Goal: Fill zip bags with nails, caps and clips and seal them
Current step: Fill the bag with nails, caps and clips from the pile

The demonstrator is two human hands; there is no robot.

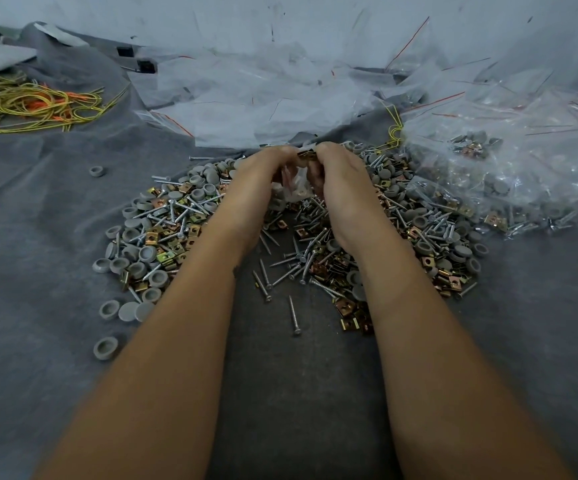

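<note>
Between both hands, above the heap of nails, caps and clips (183, 233), hangs a small clear zip bag (296, 188). Left hand (263, 178) and right hand (341, 181) pinch its top edge, fingers curled together. Grey surface (38, 237) underneath; filled bags (509, 174) lie right.

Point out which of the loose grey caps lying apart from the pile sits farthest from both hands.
The lone grey cap at far left on the grey cloth, lying alone above the pile's left edge; the other strays lie against its lower-left fringe.
</note>
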